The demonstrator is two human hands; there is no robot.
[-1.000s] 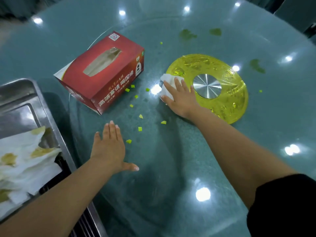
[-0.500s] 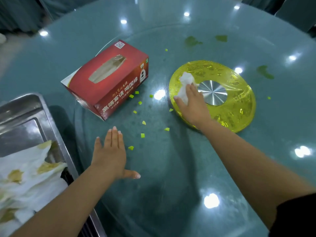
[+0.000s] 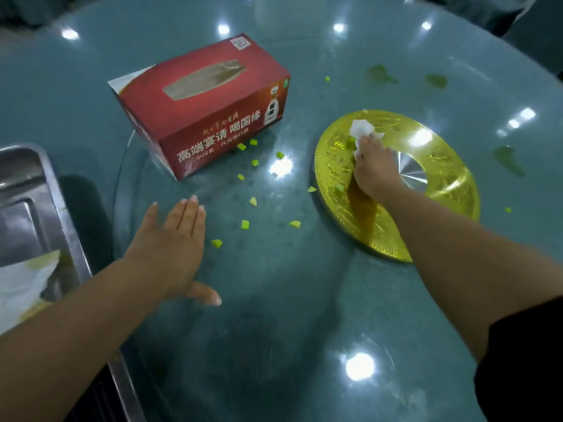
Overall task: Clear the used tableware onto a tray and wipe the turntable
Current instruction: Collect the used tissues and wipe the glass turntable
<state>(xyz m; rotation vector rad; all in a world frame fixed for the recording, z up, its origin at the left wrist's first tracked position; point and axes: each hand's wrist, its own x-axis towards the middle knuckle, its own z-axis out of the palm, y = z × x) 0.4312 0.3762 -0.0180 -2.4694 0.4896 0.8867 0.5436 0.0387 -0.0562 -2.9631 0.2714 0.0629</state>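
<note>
My fingertips on the right hand (image 3: 376,173) are hidden under the crumpled white tissue (image 3: 364,130), so I cannot see exactly how they curl; the tissue bulges out past them toward the far side. The stainless steel tray (image 3: 45,208) is cut off by the left edge, and only part of the soiled white paper napkins (image 3: 21,287) lying in it shows. My black sleeve (image 3: 524,360) runs out of the lower right corner.

The round glass turntable (image 3: 274,330) fills most of the view, its rim curving past the tray. At its hub sits a yellow translucent ring-shaped disc (image 3: 441,184) with a silver metal centre (image 3: 411,172). The red rectangular tissue box (image 3: 201,108) lies with its long axis running from near left to far right, its slot facing up. Small green food bits (image 3: 245,224) are scattered between the box and the disc, and darker green smears (image 3: 507,159) lie farther out.

My right hand bunches the tissue and presses it onto the far left part of the yellow disc. My left hand (image 3: 170,248) lies flat on the glass, fingers straight and together, thumb spread to the right, holding nothing.
</note>
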